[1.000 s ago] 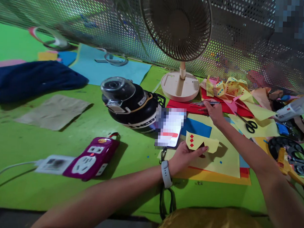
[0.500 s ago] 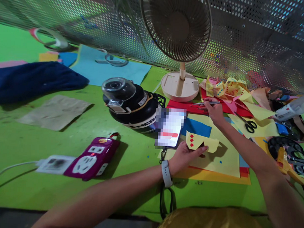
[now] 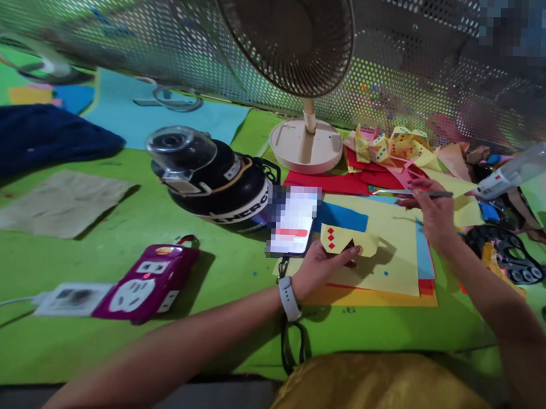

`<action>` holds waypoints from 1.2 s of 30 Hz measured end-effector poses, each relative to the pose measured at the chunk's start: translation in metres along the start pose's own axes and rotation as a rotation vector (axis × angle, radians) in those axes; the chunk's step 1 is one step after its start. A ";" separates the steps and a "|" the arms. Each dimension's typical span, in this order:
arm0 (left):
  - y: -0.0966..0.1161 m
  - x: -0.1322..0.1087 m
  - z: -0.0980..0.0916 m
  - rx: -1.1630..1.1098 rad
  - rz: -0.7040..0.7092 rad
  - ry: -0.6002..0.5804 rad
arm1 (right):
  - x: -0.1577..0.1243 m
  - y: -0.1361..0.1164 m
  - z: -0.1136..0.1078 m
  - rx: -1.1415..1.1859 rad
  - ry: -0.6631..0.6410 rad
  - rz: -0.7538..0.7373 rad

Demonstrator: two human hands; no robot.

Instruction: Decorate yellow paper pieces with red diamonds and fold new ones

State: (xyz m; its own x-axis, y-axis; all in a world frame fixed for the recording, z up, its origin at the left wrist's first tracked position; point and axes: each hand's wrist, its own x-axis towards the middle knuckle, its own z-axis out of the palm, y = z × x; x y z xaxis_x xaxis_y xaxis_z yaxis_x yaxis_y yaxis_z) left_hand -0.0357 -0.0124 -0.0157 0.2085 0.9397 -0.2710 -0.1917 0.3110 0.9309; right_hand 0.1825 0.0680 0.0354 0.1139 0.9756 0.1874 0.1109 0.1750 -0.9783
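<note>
My left hand (image 3: 318,270) is closed on a folded yellow paper piece (image 3: 369,242) with red diamonds down its left side and a dark triangular notch by my thumb. Metal tweezers (image 3: 387,192) are pinched in my right hand (image 3: 436,217), pointing left above the paper stack. Whether their tips grip anything is too small to tell. Beneath both hands lie a pale yellow sheet (image 3: 393,217), a blue paper strip (image 3: 344,216) and orange sheets (image 3: 377,299). A tiny blue square (image 3: 386,273) rests on the yellow sheet. The lit phone (image 3: 294,220) lies left of the folded piece.
A black bottle (image 3: 215,184) stands left of the phone, with a purple power strip (image 3: 149,281) nearer me. Behind are a fan (image 3: 306,147), red paper (image 3: 331,182) and dotted yellow paper pieces (image 3: 404,143). A black palette (image 3: 506,254) and a clear bottle (image 3: 520,171) are at right.
My right hand has moved right with the tweezers, now in front of where the black scissors were. My left hand still holds the folded paper. The whole view has shifted slightly.
</note>
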 end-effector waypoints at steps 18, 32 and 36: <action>0.004 -0.003 0.000 0.019 -0.037 0.054 | -0.080 -0.016 -0.021 -0.073 -0.079 0.106; 0.002 -0.003 -0.001 0.022 -0.039 0.060 | -0.089 -0.011 -0.017 -0.124 -0.078 0.030; 0.001 -0.003 -0.002 0.030 -0.036 0.063 | -0.090 -0.011 -0.016 -0.147 -0.076 0.023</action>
State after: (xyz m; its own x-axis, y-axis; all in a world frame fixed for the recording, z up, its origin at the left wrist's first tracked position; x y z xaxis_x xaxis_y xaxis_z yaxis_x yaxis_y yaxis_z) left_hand -0.0387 -0.0149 -0.0139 0.1537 0.9353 -0.3188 -0.1563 0.3416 0.9268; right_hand 0.1871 -0.0243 0.0307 0.0441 0.9872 0.1530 0.2534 0.1371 -0.9576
